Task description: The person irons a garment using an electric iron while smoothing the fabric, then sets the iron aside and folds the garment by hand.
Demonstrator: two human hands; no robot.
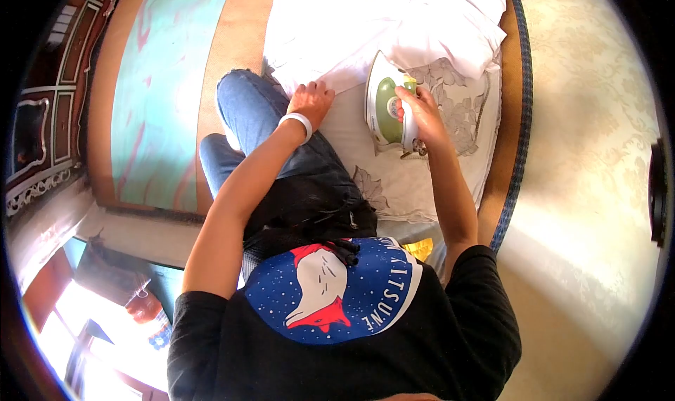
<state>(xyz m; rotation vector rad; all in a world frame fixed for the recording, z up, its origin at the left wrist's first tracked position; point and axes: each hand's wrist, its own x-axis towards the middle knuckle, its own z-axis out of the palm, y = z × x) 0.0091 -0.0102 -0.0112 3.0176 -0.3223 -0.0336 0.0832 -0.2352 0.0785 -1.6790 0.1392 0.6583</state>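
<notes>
A green and white clothes iron (384,106) is in my right hand (424,116), whose fingers wrap round its handle. The iron sits over a pale, flower-patterned padded cloth (401,183), its tip towards the far side; whether it touches the pad I cannot tell. A white cloth or garment (380,28) lies crumpled beyond it. My left hand (311,104), with a white bracelet at the wrist, is closed at the near left edge of the white cloth, beside my knee. Its fingers are curled and the thumb is hidden.
My bent legs in blue jeans (249,106) lie left of the pad. A turquoise marbled strip (165,92) runs further left, by a dark carved cabinet (60,85). A dark woven edging (519,120) borders the right side, beside a pale patterned surface (583,99). Something yellow (420,248) lies near my waist.
</notes>
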